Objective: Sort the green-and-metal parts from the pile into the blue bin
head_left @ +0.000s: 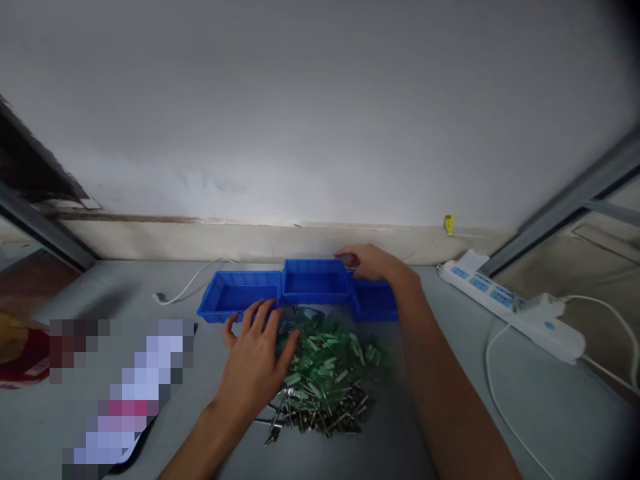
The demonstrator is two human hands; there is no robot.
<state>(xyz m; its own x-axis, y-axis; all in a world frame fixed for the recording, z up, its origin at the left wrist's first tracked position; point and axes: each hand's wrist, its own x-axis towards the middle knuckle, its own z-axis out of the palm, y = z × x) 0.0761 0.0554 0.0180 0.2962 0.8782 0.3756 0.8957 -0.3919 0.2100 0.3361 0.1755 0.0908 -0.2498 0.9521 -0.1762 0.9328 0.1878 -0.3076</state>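
Three blue bins stand in a row near the wall: a left bin [205, 308], a middle bin [316, 297] and a right bin [375, 313]. In front of them lies a pile of small green-and-clear plastic pieces [325, 363], with dark metal parts with thin shafts [320, 420] at its near edge. My left hand [257, 347] is spread at the pile's left side, fingertips near the front of the left bin. My right hand [367, 261] reaches behind the middle and right bins, its fingers bent near the middle bin's back right corner; whatever they hold is hidden.
A white power strip [530, 327] with plugs and cables lies on the right. On the left are a blurred-out phone-like object [135, 400] and a red object [30, 357]. A white cable [193, 280] lies behind the left bin. Metal posts flank the table.
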